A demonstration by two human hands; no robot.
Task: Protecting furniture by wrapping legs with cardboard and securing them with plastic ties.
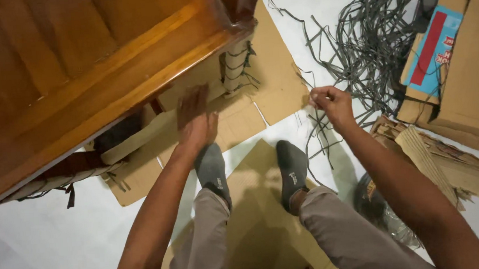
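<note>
A: Where are the hands?

B: The left hand lies flat, fingers spread and holding nothing, pressed on a cardboard sheet near the picture's middle; the right hand, at about two o'clock from it, is pinched shut on a thin grey strap that trails down toward six o'clock.

A: And around them?

B: At twelve o'clock of the left hand stands a wooden furniture leg wrapped in cardboard and tied with straps; the wooden furniture fills ten o'clock; a tangle of grey straps lies at one o'clock; a cardboard box sits at three o'clock, torn cardboard scraps below it; two feet in grey socks rest at six o'clock.
</note>
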